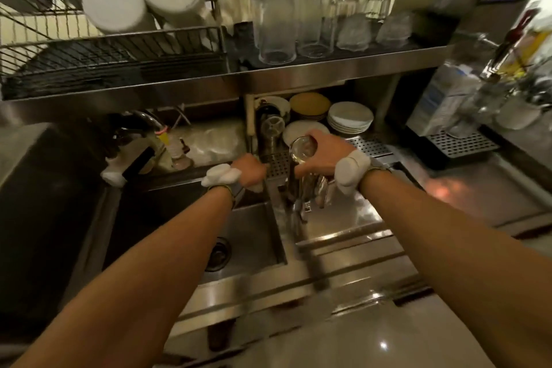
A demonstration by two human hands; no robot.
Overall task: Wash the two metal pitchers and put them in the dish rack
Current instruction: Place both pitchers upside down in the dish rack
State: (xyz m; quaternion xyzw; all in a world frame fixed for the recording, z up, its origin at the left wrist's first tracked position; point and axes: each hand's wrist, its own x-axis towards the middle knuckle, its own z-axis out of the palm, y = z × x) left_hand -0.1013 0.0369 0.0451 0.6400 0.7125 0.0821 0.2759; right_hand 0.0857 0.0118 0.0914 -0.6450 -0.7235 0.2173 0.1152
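early stage: r. hand (321, 155) grips a pitcher (303, 149) over the desk (343, 218) just right of the sink (248, 236), l. hand (249, 170) curled at sink edge, hold can't be told; no pitcher seen in rack (113, 69), so wash + racking of both judged pending.

Right hand (324, 155) grips pitcher (302, 149) beside sink (254, 233).

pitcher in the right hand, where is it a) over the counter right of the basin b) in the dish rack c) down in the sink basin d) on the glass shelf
a: the right hand grips the metal pitcher above the counter just right of the sink basin.
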